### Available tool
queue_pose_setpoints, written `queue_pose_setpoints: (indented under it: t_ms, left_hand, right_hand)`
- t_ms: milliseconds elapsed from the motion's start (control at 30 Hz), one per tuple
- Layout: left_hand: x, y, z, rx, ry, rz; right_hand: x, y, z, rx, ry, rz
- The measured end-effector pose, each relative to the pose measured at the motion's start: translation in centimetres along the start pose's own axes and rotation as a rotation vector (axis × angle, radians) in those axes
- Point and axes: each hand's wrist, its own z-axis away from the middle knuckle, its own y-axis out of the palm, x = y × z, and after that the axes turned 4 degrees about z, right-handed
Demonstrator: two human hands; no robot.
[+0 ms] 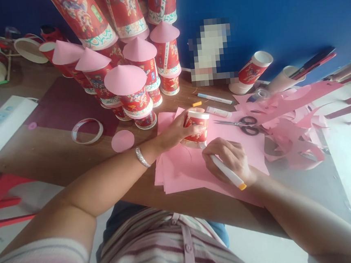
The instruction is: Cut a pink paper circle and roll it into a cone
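My left hand (175, 131) grips a red paper cup (197, 127) that stands upside down on a stack of pink paper sheets (181, 167) at the table's front. My right hand (228, 159) is closed round a white marker (228, 172) with an orange end, its tip down at the cup's base on the pink paper. A silver bracelet (142, 157) sits on my left wrist.
Towers of red cups topped with pink paper cones (125, 79) stand behind. Scissors (244, 124), another pen (215, 98), a cut pink circle (122, 140), a cup-rim ring (87, 131) and pink scraps (289, 138) lie around. A power strip (2, 124) sits at the left.
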Motion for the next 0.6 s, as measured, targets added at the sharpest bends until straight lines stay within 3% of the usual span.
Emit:
queue_pose_setpoints:
  t_ms: [600]
  left_hand:
    - [0.11,-0.13,-0.15,0.026,0.014,-0.009]
  right_hand:
    - [-0.48,0.54,0.36,-0.036,0.034,0.007]
